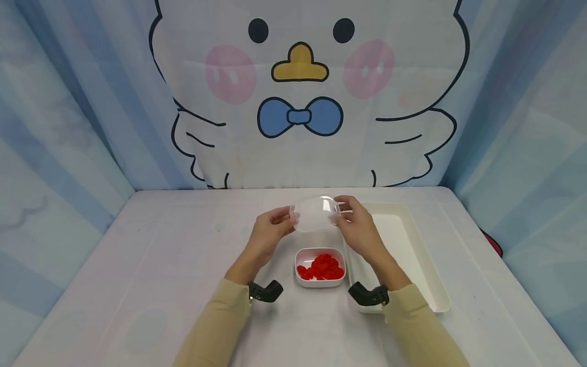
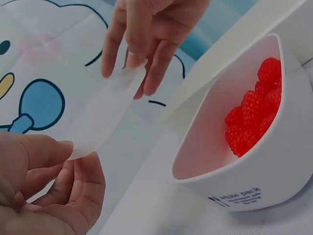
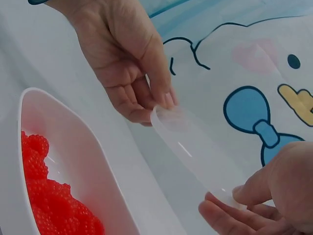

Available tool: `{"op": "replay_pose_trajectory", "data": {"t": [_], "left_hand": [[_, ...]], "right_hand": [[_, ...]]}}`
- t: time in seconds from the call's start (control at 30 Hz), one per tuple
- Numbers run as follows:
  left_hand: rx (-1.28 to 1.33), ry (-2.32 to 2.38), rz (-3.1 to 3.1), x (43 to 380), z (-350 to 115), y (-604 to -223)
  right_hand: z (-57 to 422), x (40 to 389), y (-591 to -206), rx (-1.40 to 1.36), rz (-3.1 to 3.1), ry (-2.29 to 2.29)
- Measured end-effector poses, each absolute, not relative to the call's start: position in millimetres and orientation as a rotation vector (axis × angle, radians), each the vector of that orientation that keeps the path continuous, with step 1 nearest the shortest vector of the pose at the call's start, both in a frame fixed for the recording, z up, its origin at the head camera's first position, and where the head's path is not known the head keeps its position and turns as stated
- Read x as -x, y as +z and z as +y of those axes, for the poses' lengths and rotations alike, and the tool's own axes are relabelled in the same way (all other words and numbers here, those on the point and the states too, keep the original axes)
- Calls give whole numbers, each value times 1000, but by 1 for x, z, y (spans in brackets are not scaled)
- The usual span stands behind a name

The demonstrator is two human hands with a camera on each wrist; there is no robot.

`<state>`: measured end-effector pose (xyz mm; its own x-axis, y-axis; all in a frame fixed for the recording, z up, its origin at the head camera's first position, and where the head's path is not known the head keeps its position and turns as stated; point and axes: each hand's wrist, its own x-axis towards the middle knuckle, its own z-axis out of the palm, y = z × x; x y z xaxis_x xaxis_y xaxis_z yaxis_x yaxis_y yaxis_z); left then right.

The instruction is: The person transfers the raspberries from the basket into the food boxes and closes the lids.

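Note:
A translucent plastic lid (image 1: 314,214) is held up above the table between both hands. My left hand (image 1: 270,232) pinches its left end between thumb and fingers. At the opposite end, my right hand (image 1: 359,227) pinches the lid the same way. Below and nearer to me stands a small white container (image 1: 321,284) with its top uncovered. Several red raspberries (image 1: 323,266) lie inside it, and the left wrist view shows their bumpy surface. Small printed lettering reads "white pack" on the container's side (image 2: 249,196).
A large cream tray (image 1: 412,265) lies right of the container, partly behind the right forearm. The white table (image 1: 151,265) extends to both sides. Behind it hangs a curtain (image 1: 298,158) with a cartoon bird. Dark bands (image 1: 266,292) are worn on both wrists.

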<state>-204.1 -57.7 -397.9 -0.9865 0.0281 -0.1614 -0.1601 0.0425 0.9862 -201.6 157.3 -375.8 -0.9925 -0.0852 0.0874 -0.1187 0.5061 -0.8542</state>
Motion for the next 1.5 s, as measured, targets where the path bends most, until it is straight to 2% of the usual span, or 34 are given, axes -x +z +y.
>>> {"op": "replay_pose_trajectory", "data": {"t": [0.33,0.93,1.23,1.5], "left_hand": [[-45,1965,2298,199,-68,-395],[-678,1571,2500,173,-77,-399],[-848,1340,2532,163,-73,-402],[-844,1222,2558,162,-69,-407]], "right_hand": [[168,198,-376,-258,-2724,1619],[182,176,-389,-658,-2781,1428],[184,167,-399,-841,-2768,1310],[186,164,-405,-981,-2707,1124]]}}
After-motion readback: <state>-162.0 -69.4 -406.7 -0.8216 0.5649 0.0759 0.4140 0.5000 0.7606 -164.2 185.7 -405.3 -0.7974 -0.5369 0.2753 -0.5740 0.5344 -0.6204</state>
